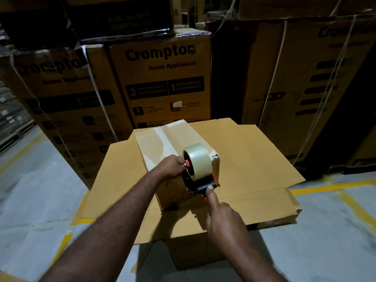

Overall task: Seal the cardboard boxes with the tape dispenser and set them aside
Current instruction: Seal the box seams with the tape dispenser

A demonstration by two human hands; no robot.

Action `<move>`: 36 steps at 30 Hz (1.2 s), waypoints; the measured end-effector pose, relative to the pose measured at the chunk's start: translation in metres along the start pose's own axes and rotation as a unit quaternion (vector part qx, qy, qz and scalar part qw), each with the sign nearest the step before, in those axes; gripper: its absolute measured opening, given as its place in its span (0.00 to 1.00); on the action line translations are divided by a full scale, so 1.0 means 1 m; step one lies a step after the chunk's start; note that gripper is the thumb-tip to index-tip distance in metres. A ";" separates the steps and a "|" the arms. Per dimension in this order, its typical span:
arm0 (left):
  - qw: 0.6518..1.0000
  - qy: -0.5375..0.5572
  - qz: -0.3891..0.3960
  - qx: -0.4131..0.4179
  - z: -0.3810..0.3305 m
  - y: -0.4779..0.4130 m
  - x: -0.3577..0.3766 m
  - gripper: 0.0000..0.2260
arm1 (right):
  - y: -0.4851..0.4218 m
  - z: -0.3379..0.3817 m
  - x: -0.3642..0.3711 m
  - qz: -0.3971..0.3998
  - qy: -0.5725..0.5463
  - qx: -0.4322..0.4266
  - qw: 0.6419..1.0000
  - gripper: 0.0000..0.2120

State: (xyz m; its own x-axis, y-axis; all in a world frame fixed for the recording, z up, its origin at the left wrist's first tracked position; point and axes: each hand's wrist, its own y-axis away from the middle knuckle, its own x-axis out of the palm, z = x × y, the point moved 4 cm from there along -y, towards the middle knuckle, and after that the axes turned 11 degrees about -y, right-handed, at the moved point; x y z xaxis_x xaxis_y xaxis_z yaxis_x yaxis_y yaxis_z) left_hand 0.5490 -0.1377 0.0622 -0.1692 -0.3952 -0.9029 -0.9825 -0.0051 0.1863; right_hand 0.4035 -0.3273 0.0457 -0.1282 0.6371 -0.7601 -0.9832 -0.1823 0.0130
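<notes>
A small brown cardboard box (162,143), a clear tape strip along its top, sits on the spread flaps of a large open cardboard carton (254,159). The red-and-black tape dispenser (193,174) with its clear roll stands at the small box's near top edge. The left hand (173,165) grips that edge, fingers curled. The right hand (221,216) holds the handle, thumb pressed straight along it; its other fingers are hidden

stacked cartons (162,78) behind, floor (325,251) open sideways
</notes>
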 end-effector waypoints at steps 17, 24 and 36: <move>0.981 -0.135 -0.102 0.093 0.001 0.004 0.014 0.20 | -0.004 -0.017 -0.025 0.071 -0.185 0.085 0.976 0.29; 0.920 -0.238 -0.240 0.198 -0.001 0.010 0.027 0.13 | -0.013 -0.010 -0.120 0.090 -0.412 0.088 0.902 0.23; 0.964 -0.063 -0.028 0.258 0.056 -0.028 -0.020 0.13 | -0.079 0.017 -0.089 -0.048 -0.600 0.012 0.798 0.25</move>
State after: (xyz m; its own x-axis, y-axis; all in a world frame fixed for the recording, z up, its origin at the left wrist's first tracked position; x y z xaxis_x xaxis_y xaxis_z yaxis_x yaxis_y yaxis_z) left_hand 0.5760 -0.0776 0.0534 -0.0908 -0.2920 -0.9521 -0.8928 0.4474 -0.0521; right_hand 0.4907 -0.3574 0.1234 -0.0711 0.9084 0.4120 -0.9963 -0.0850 0.0154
